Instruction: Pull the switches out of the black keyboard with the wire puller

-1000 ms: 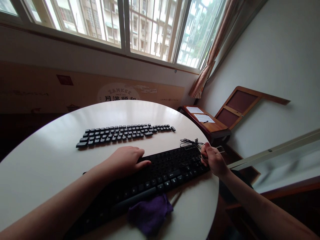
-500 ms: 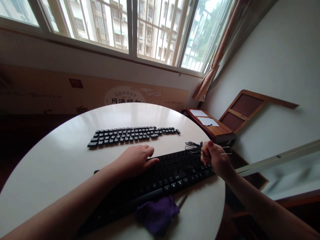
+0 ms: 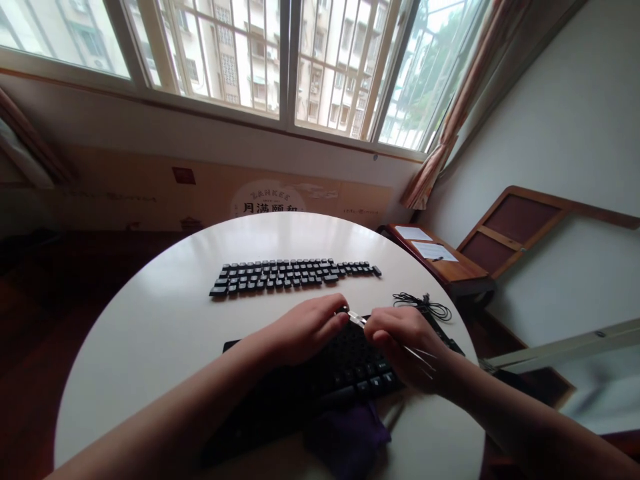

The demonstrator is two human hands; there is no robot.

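A black keyboard (image 3: 345,370) with most of its keycaps off lies near the front of the round white table (image 3: 165,327). My right hand (image 3: 403,347) is closed on a thin wire keycap puller (image 3: 358,319), its tip pointing left over the keyboard's top edge. My left hand (image 3: 307,330) rests on the keyboard with fingers curled, its fingertips meeting the puller's tip. Several removed keycaps (image 3: 293,275) lie in neat rows farther back on the table.
The keyboard's coiled black cable (image 3: 423,305) lies by the table's right edge. A purple cloth (image 3: 347,440) sits at the front edge under the keyboard. A low wooden desk (image 3: 440,260) with papers stands to the right, below the window wall.
My right hand has moved left with the puller, from the keyboard's right end to its middle, and its tip now meets my left fingertips. The view shifted left.
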